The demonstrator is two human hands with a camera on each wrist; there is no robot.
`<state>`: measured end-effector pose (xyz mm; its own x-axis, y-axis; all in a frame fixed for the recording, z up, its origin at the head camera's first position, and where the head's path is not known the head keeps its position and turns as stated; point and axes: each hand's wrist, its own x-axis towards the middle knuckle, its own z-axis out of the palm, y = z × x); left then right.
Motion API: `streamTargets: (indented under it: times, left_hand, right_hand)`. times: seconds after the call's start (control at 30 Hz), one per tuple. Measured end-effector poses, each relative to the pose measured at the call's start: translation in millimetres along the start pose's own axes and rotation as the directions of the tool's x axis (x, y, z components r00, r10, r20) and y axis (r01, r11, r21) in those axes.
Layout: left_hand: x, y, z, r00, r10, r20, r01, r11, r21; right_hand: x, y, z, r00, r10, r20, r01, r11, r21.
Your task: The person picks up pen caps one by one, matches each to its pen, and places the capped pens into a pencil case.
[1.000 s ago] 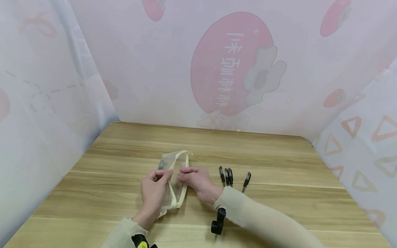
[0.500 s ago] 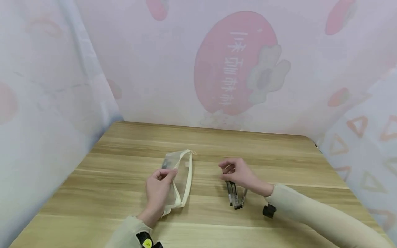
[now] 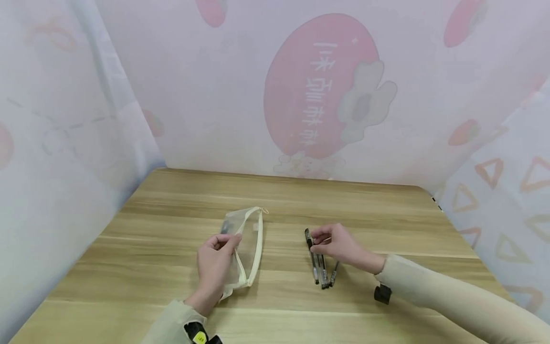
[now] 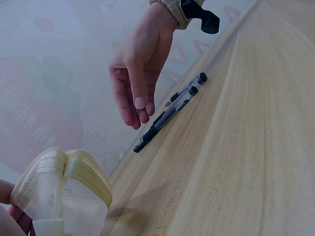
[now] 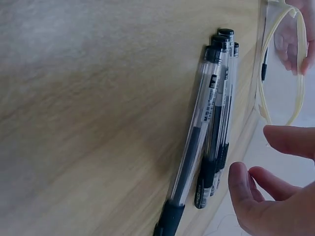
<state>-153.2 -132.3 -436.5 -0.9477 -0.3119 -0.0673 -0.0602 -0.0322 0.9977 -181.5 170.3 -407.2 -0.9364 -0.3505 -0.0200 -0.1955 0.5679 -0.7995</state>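
My left hand [image 3: 213, 263] pinches one edge of a see-through cream mesh zip pouch [image 3: 259, 253], which stands with its mouth gaping toward the right. A dark pen [image 5: 265, 68] shows through the mesh. To the right, my right hand [image 3: 343, 246] hovers close over several clear-barrelled gel pens [image 3: 315, 273] with black caps, lying in a loose bundle. In the right wrist view, its thumb and fingers [image 5: 290, 142] are bent and apart with nothing between them, beside the cap ends. One pen [image 5: 194, 132] lies slightly apart from the others.
Everything lies on a wood-grain table [image 3: 172, 215]. Pale printed curtains [image 3: 206, 119] close in the back and both sides. Each wrist carries a small black camera mount [image 3: 382, 294].
My right hand has left the pouch's mouth and moved right to the pens, its fingers shifting slightly over them in the last half second. My left hand keeps its pinch on the pouch.
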Motion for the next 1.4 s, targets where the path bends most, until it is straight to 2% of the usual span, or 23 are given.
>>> streamTargets:
  times: [0.17, 0.47, 0.7, 0.93, 1.03, 1.2, 1.4]
  left_hand:
    - [0.8, -0.6, -0.1, 1.000, 0.001, -0.005, -0.001, 1.000, -0.002]
    - [-0.4, -2.1, -0.6, 1.000, 0.000, 0.003, 0.000, 1.000, -0.002]
    - [0.2, -0.9, 0.1, 1.000, 0.010, 0.003, -0.010, 1.000, -0.009]
    - [1.3, -1.0, 0.3, 1.000, 0.016, 0.001, -0.016, 1.000, -0.014]
    - [1.3, -1.4, 0.6, 1.000, 0.018, -0.003, -0.018, 1.000, -0.013]
    - [1.1, -1.9, 0.3, 1.000, 0.017, -0.004, -0.017, 1.000, -0.008]
    - [1.0, -2.1, 0.7, 1.000, 0.022, -0.007, -0.022, 1.000, -0.005]
  right_hand:
    - [8, -2, 4, 1.000, 0.029, -0.003, -0.029, 1.000, -0.004]
    - [13, -9, 12, 0.992, 0.116, -0.057, -0.118, 0.992, -0.039]
    - [15, -9, 16, 0.983, 0.163, -0.079, -0.165, 0.986, -0.014]
    - [20, -6, 18, 0.987, 0.156, -0.047, -0.154, 0.987, 0.037]
    - [21, -5, 20, 0.992, 0.129, -0.017, -0.128, 0.990, 0.052]
    - [23, -6, 24, 0.999, 0.041, 0.034, -0.041, 0.999, 0.004]
    - [25, -7, 28, 0.999, 0.003, 0.052, -0.002, 1.000, -0.008]
